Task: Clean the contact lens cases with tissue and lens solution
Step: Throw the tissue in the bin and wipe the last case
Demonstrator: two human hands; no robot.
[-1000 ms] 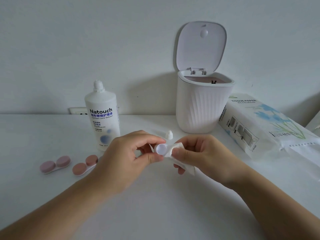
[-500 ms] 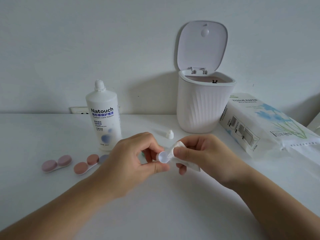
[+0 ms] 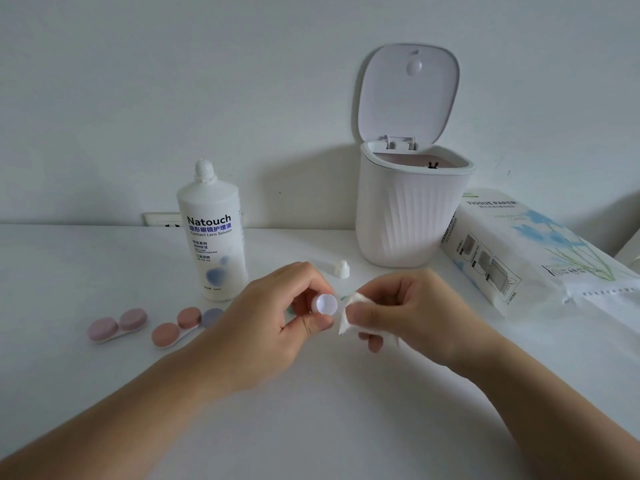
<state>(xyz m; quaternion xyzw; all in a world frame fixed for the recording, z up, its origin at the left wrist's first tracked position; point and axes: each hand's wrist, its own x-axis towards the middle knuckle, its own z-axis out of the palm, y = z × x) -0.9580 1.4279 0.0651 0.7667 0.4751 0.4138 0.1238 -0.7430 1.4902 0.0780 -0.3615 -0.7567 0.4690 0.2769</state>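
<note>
Left hand [image 3: 273, 320] is curled up and pinching a small white cap [image 3: 326, 304] between thumb and fingers, hollow side facing the camera, held just above the table [image 3: 104, 393]. Right hand [image 3: 412, 306] is closed around a crumpled tissue [image 3: 349, 317] — thumb on top, fingers tucked under it. A second ago the tissue was pressed right into the cap; now the two sit just beside each other with a small gap between them, so the right hand has backed off a bit to the right. Everything else looks the same as before. Two closed lens cases lie on the left: a pinkish-purple case [image 3: 117, 323] further out and an orange-pink case [image 3: 176, 327] nearer the left wrist, with a loose purple lid [image 3: 212, 316] just beside it. Something small and green peeks out behind the left fingers — can't tell what it is. The solution bottle [image 3: 212, 233] stands upright behind the cases with its top off, and the bottle cap [image 3: 341, 270] rests on the table behind the hands. Bin [image 3: 412, 209] at the back with its lid flipped up, tissue pack [image 3: 519, 247] lying to its right.
</note>
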